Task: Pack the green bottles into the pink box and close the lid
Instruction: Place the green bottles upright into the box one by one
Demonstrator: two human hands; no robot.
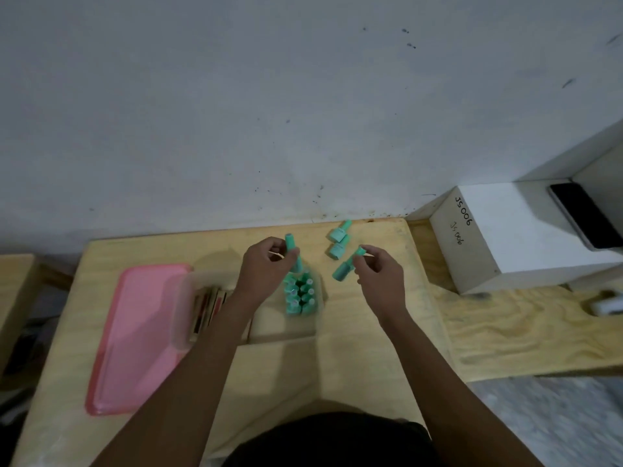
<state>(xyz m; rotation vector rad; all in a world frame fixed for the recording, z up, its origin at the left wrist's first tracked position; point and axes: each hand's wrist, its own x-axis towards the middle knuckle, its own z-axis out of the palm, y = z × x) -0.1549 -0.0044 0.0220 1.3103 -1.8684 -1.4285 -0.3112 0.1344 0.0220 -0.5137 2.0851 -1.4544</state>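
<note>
My left hand (268,264) grips a green bottle (292,251) upright over the far end of a clear box (183,305). Several green bottles (300,294) stand packed together inside that box at its right end. My right hand (377,274) pinches another green bottle (347,267) by its neck, tilted, just right of the box. Two more green bottles (340,235) lie on the wooden table (354,348) near the wall. The pink lid (135,335) lies flat to the left of the box.
A white box (505,237) marked JS006 sits at the right with a dark phone (583,214) on top. Flat red and dark packets (209,308) lie in the box's left part. A small white object (606,306) rests at the far right edge.
</note>
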